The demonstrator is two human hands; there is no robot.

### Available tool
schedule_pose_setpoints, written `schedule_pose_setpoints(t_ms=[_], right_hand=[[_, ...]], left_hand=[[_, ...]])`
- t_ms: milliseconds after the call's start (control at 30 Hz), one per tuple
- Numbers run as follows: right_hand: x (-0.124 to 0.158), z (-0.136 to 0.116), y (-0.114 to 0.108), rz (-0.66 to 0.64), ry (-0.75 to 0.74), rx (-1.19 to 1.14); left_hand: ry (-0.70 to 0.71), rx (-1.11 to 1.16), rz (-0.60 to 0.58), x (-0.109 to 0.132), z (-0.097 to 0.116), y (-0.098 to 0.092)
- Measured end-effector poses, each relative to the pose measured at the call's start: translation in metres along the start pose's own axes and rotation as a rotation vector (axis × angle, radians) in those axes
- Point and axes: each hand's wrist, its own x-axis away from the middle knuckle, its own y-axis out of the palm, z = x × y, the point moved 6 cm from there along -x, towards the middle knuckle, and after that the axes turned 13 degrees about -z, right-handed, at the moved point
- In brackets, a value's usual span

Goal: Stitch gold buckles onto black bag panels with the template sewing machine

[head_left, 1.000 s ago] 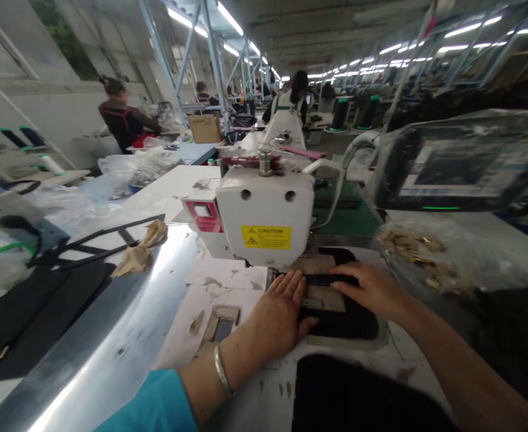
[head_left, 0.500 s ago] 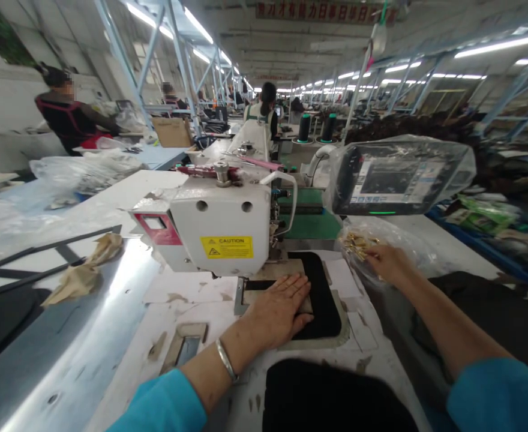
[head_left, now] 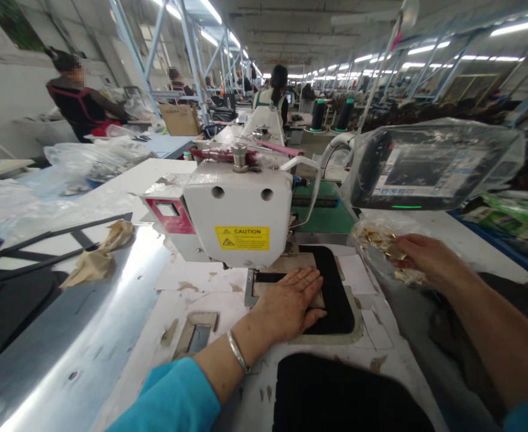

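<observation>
The person sits close at a white sewing machine [head_left: 237,210] with a yellow caution label. The left hand [head_left: 291,303] lies flat and open, fingers stretched forward and side by side, pressing down on a black piece [head_left: 338,297] that rests in a pale frame on the table [head_left: 210,282], just under the machine's head. A tan plate [head_left: 293,263] lies across the black piece at the fingertips. A thin metal bangle [head_left: 237,354] circles that wrist. Well apart from it, off to the right, the right hand [head_left: 426,258] is in a clear plastic bag [head_left: 372,255] of small gold fittings [head_left: 374,237]; its fingers are curled among them, and I cannot tell whether they have closed on one. Above the bag hangs a control screen [head_left: 430,168] wrapped in plastic film. More dark cloth [head_left: 336,396] lies at the near edge of the table, and a crumpled brown paper [head_left: 97,258] sits far to the left. Other people work at benches farther down the hall, one in dark clothes [head_left: 79,102] at the left.
</observation>
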Motion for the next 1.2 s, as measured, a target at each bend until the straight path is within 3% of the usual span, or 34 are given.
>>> schedule_pose_setpoints(t_ms=[133,233,300,400,633,867,1033,1200], right_hand=[[0.039,0.000,0.037,-0.155,-0.009,-0.389],[0.061,0.002,0.077,-0.307,0.120,-0.723],[0.069,-0.002,0.094,-0.382,0.171,-0.829],[0.069,-0.012,0.101,-0.418,0.122,-0.741],[0.058,-0.018,0.101,-0.491,0.114,-0.464],[0.056,-0.028,0.101,-0.626,0.174,-0.408],[0.054,-0.051,0.102,-0.733,0.172,-0.276],[0.050,-0.066,0.107,-0.767,0.194,-0.143]], left_hand=[[0.007,0.028,0.038,0.001,-0.001,-0.001],[-0.016,0.065,0.080,0.007,-0.004,-0.007],[-0.026,0.067,0.085,0.010,-0.002,-0.010],[-0.067,0.010,0.042,0.008,0.008,-0.008],[-0.346,-0.084,-0.008,-0.017,0.027,0.004],[-0.234,-0.134,-0.028,-0.011,0.026,0.006],[-0.233,-0.152,-0.092,-0.011,0.029,0.005],[-0.232,-0.156,-0.078,-0.012,0.029,0.005]])
